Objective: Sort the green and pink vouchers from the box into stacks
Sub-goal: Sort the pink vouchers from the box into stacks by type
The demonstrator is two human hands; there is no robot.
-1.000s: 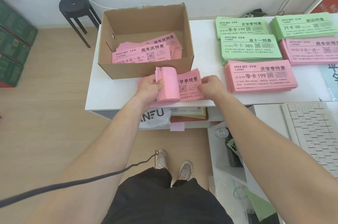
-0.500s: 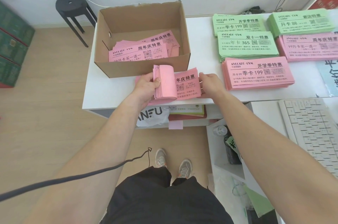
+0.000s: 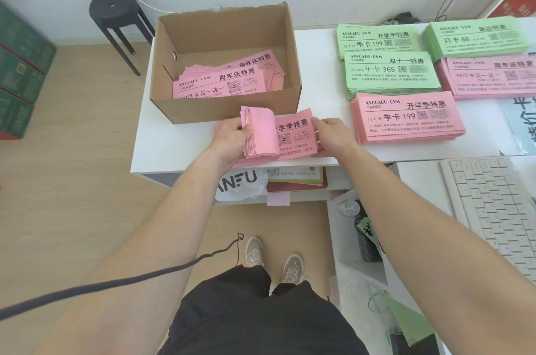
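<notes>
The pink bundle (image 3: 293,134) lies at the front edge of the table (image 3: 162,151), just before the box (image 3: 226,111) holding more pink vouchers (image 3: 223,81), its left ends bent back in the curled fingers of the left hand (image 3: 232,138), its right edge pinched by the right hand (image 3: 333,135), green and pink stacks (image 3: 388,73) lying rightward.

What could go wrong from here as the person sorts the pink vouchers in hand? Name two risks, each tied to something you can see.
1. The left hand bends back a thick wad of the held pink vouchers at the front edge of the table; if it springs free, sheets could spill to the floor.
2. The near pink stack and far pink stack look alike apart from their print, so a voucher could land on the wrong one.
</notes>
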